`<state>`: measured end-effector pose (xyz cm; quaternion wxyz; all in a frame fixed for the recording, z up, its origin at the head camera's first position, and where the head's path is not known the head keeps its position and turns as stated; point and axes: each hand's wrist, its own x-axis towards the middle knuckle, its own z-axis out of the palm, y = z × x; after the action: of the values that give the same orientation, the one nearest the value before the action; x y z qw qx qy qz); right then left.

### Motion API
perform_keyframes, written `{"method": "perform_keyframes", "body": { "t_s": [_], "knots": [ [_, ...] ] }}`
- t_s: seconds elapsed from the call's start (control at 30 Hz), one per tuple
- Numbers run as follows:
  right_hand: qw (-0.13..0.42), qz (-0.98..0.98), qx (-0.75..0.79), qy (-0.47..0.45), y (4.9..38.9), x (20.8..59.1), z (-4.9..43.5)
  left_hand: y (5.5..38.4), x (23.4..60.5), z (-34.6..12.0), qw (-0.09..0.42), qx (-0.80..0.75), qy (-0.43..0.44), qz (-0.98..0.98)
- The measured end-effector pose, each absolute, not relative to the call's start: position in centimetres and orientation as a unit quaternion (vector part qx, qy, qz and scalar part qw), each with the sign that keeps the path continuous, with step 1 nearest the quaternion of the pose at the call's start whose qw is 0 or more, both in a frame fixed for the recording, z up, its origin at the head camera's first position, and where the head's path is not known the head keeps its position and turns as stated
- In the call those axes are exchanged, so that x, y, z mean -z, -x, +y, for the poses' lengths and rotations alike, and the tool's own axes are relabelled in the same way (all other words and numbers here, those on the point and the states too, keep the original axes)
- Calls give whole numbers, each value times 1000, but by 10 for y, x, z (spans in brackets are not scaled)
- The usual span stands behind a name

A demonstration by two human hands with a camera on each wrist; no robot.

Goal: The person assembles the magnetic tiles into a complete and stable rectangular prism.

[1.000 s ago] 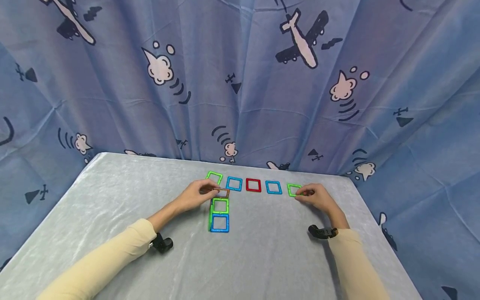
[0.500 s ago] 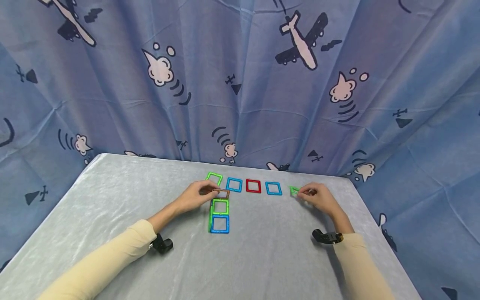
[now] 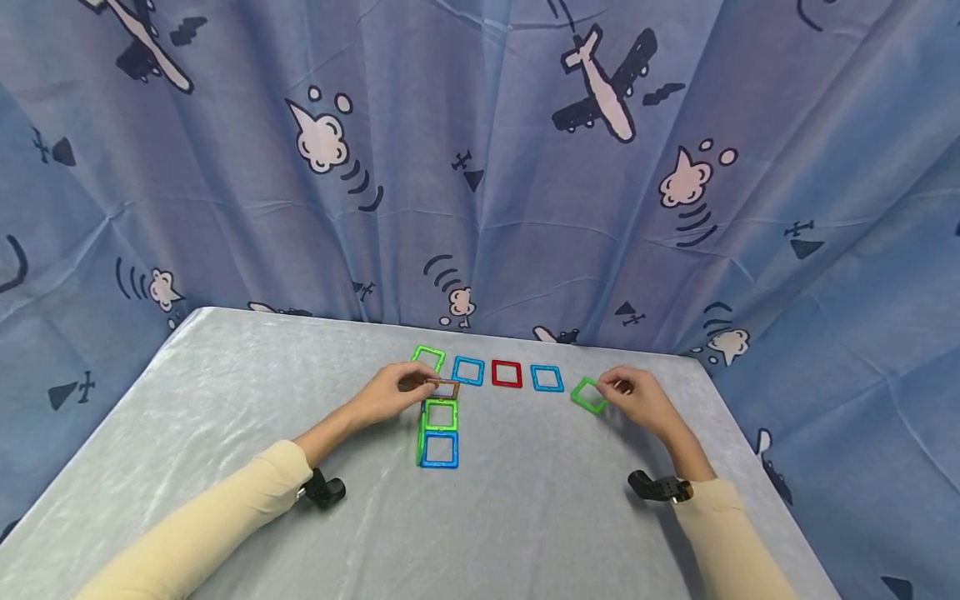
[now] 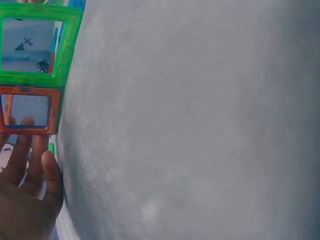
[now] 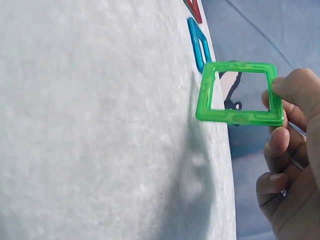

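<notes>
My right hand (image 3: 637, 396) pinches the edge of a green square magnetic tile (image 5: 237, 118) between thumb and fingers. The tile is lifted off the cloth, its shadow falling below. My left hand (image 3: 390, 392) grips an orange-brown tile (image 3: 455, 390) at the far end of a small built structure. That structure also has a green tile (image 3: 455, 415) and a blue tile (image 3: 455, 450) joined in a line, with a green edge along its left side. In the left wrist view, fingertips show through and below the orange-brown tile (image 4: 54, 111).
Along the back of the cloth-covered table (image 3: 525, 517) lie a loose green tile (image 3: 429, 348), a blue tile (image 3: 469, 359), a red tile (image 3: 507, 362) and another blue tile (image 3: 547, 367). A patterned blue curtain (image 3: 412, 167) hangs behind the table.
The right hand has picked up the green tile from the right end of the back row and turned it, drawing slightly nearer. My left hand stays on the orange-brown tile.
</notes>
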<state>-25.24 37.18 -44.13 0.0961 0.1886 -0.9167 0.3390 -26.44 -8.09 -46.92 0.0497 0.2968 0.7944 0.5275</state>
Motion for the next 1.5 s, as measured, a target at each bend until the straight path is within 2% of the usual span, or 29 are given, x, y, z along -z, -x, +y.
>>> {"method": "perform_keyframes", "body": {
  "t_s": [0.2,0.8,1.13,1.5],
  "knots": [
    [100,-910,-349,-199,243,435,360,264,469,-81,49,-530,-303,791],
    [19,-887,-415,-200,233,426,312,262,469,-81,42,-526,-297,796],
    [0,-872,-442,-213,230,421,278,265,471,-81,40,-528,-302,792],
    [22,-872,-426,-242,235,439,260,263,469,-82,39,-530,-306,790]
  ]
}}
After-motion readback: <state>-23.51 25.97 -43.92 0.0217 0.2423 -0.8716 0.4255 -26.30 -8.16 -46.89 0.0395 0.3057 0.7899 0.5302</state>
